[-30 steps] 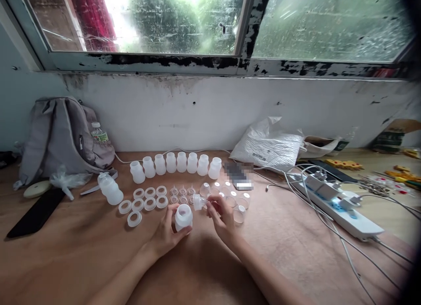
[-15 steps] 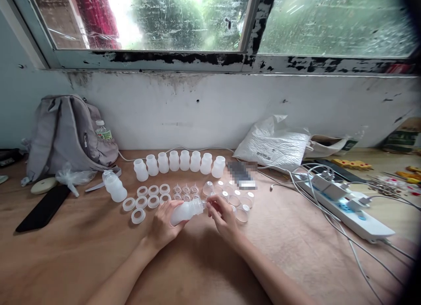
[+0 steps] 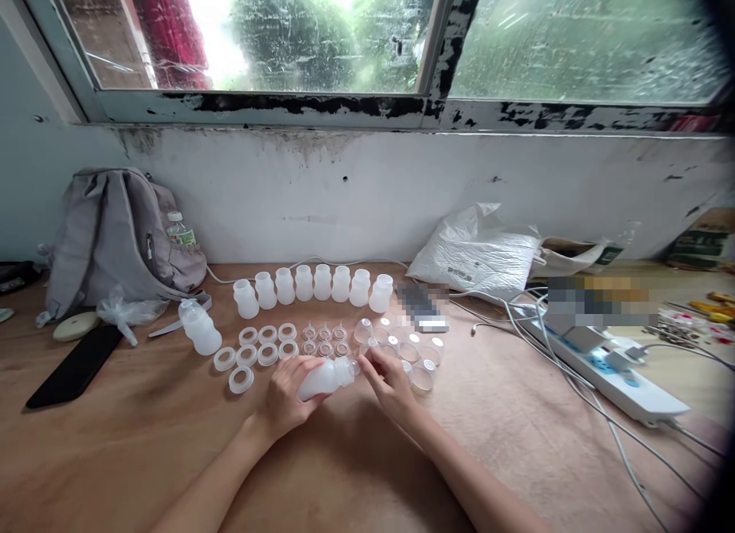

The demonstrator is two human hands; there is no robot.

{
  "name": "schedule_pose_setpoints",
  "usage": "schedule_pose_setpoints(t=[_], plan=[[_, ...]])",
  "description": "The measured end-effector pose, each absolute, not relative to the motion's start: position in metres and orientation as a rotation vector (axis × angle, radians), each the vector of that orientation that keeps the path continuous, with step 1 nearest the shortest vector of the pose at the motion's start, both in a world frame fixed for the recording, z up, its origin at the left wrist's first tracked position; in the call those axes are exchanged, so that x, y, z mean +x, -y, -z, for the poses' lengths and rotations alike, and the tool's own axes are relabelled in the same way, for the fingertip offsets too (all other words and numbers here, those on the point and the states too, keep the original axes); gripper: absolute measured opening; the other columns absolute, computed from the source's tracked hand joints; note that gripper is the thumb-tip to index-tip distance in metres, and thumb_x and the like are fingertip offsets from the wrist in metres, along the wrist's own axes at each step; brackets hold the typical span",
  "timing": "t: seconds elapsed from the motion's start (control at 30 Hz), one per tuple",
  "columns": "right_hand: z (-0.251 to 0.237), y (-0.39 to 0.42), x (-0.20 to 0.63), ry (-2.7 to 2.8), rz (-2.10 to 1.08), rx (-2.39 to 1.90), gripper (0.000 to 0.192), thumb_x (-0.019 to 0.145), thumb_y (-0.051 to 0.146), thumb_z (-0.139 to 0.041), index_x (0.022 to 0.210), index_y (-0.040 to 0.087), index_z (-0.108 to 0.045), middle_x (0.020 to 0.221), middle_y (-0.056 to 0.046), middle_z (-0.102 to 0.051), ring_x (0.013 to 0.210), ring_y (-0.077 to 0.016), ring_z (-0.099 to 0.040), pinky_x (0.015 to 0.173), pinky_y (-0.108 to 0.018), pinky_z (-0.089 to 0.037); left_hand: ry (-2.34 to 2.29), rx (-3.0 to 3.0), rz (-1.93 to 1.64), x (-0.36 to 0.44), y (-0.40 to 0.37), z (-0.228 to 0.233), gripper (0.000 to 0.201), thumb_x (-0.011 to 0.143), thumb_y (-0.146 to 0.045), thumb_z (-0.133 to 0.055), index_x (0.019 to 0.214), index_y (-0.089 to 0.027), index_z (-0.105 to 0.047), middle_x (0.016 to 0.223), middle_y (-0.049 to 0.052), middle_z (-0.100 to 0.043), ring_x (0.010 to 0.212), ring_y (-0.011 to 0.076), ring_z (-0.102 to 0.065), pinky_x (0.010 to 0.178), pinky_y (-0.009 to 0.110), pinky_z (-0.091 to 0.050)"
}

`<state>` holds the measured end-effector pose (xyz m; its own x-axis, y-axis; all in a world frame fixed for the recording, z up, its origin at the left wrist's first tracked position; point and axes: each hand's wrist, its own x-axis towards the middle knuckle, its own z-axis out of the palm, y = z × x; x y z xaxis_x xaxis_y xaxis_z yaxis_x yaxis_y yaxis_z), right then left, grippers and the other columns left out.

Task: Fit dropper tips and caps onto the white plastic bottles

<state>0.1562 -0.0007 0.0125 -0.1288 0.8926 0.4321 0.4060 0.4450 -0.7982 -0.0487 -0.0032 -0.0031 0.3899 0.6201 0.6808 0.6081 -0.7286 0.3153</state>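
My left hand [image 3: 290, 391] is wrapped round a frosted white baby bottle [image 3: 321, 378], tilted with its top toward the right. At that top, my right hand [image 3: 387, 376] pinches the clear bottle nipple [image 3: 354, 366] between thumb and fingers; the fingers partly hide it. Just behind the hands lie several small clear nipples [image 3: 325, 331]. White collar rings [image 3: 268, 332] are laid out in rows to the left of them. Clear dome caps [image 3: 423, 376] stand to the right, some behind my right hand.
Several open frosted bottles [image 3: 304, 282] line the back of the table [image 3: 344, 472]. A capped bottle [image 3: 200, 328] stands at left, near a black phone [image 3: 74, 368] and a grey backpack [image 3: 115, 227]. At right are a silver mailer bag [image 3: 474, 250] and a power strip [image 3: 643, 395] with loose cables.
My right fingers have closed in on the bottle's top and shifted slightly left. My left hand and the bottle have barely moved.
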Motion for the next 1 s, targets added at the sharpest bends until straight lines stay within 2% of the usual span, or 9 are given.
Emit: schedule_pose_setpoints(t=[0.13, 0.2, 0.3, 0.37, 0.53, 0.67, 0.83, 0.93, 1.0], plan=[[-0.012, -0.001, 0.158, 1.713, -0.713, -1.139, 0.043, 0.085, 0.036, -0.042, 0.049, 0.019, -0.026, 0.048, 0.006, -0.022, 0.044, -0.0081, -0.023, 0.044, -0.024, -0.019, -1.11, 2.516, -1.221, -0.048, 0.005, 0.002, 0.042, 0.073, -0.032, -0.06, 0.111, -0.02, -0.048, 0.101, 0.008, -0.061, 0.093, 0.0215, -0.056, 0.08, 0.035, -0.045], [-0.015, -0.001, 0.158, 1.66, -0.772, -1.134, 0.039, 0.084, 0.038, -0.044, 0.051, 0.019, -0.035, 0.049, 0.006, -0.028, 0.044, -0.0084, -0.027, 0.044, -0.023, -0.022, -1.11, 2.41, -1.169, -0.048, 0.007, -0.002, 0.043, 0.073, -0.033, -0.059, 0.113, -0.02, -0.048, 0.104, 0.008, -0.06, 0.095, 0.0218, -0.056, 0.082, 0.035, -0.045], [-0.024, 0.003, 0.156, 1.539, -0.995, -1.018, 0.02, 0.079, 0.039, -0.053, 0.089, 0.022, -0.054, 0.074, 0.0, -0.052, 0.057, -0.0113, -0.047, 0.053, -0.024, -0.038, -1.115, 2.217, -1.063, -0.047, 0.011, -0.011, 0.042, 0.074, -0.033, -0.058, 0.112, -0.02, -0.049, 0.105, 0.008, -0.059, 0.094, 0.021, -0.056, 0.08, 0.033, -0.046], [-0.029, 0.005, 0.153, 1.519, -1.201, -0.901, 0.039, 0.075, 0.039, -0.058, 0.111, 0.026, -0.049, 0.096, -0.004, -0.056, 0.074, -0.0148, -0.054, 0.067, -0.029, -0.044, -1.096, 2.087, -1.005, -0.045, 0.013, -0.017, 0.038, 0.075, -0.033, -0.056, 0.11, -0.018, -0.051, 0.102, 0.008, -0.06, 0.089, 0.0204, -0.057, 0.077, 0.032, -0.047], [-0.027, 0.007, 0.148, 1.467, -1.263, -0.993, 0.029, 0.073, 0.041, -0.06, 0.095, 0.021, -0.059, 0.085, -0.004, -0.061, 0.08, -0.019, -0.057, 0.073, -0.033, -0.045, -1.092, 1.847, -0.958, -0.04, 0.017, -0.025, 0.037, 0.074, -0.036, -0.056, 0.105, -0.015, -0.055, 0.098, 0.008, -0.062, 0.085, 0.0208, -0.057, 0.074, 0.03, -0.046], [-0.028, 0.008, 0.147, 1.42, -1.391, -0.908, 0.041, 0.071, 0.039, -0.063, 0.108, 0.025, -0.054, 0.097, -0.004, -0.061, 0.093, -0.0209, -0.055, 0.079, -0.035, -0.045, -1.067, 1.685, -0.94, -0.036, 0.019, -0.026, 0.037, 0.076, -0.04, -0.053, 0.103, -0.014, -0.056, 0.096, 0.007, -0.062, 0.085, 0.0208, -0.057, 0.073, 0.028, -0.045], [-0.034, 0.01, 0.146, 1.336, -1.399, -0.978, 0.032, 0.07, 0.035, -0.065, 0.099, 0.023, -0.059, 0.094, -0.004, -0.062, 0.089, -0.0208, -0.057, 0.079, -0.035, -0.045, -1.057, 1.541, -0.958, -0.033, 0.021, -0.025, 0.04, 0.071, -0.042, -0.059, 0.1, -0.015, -0.058, 0.092, 0.005, -0.062, 0.082, 0.0193, -0.057, 0.07, 0.027, -0.044], [-0.036, 0.01, 0.145, 1.247, -1.561, -0.834, 0.041, 0.071, 0.03, -0.064, 0.111, 0.025, -0.054, 0.108, -0.005, -0.058, 0.102, -0.0211, -0.052, 0.086, -0.034, -0.042, -0.962, 1.258, -0.84, -0.032, 0.021, -0.025, 0.041, 0.078, -0.048, -0.047, 0.096, -0.012, -0.058, 0.077, 0.006, -0.061, 0.067, 0.0161, -0.058, 0.056, 0.024, -0.043], [-0.036, 0.01, 0.145, 1.231, -1.573, -0.836, 0.035, 0.07, 0.03, -0.065, 0.103, 0.022, -0.058, 0.103, -0.006, -0.06, 0.101, -0.0213, -0.052, 0.086, -0.034, -0.041, -0.925, 1.152, -0.756, -0.032, 0.022, -0.025, 0.047, 0.082, -0.051, -0.037, 0.093, -0.01, -0.057, 0.07, 0.007, -0.06, 0.06, 0.0152, -0.057, 0.049, 0.023, -0.042]])
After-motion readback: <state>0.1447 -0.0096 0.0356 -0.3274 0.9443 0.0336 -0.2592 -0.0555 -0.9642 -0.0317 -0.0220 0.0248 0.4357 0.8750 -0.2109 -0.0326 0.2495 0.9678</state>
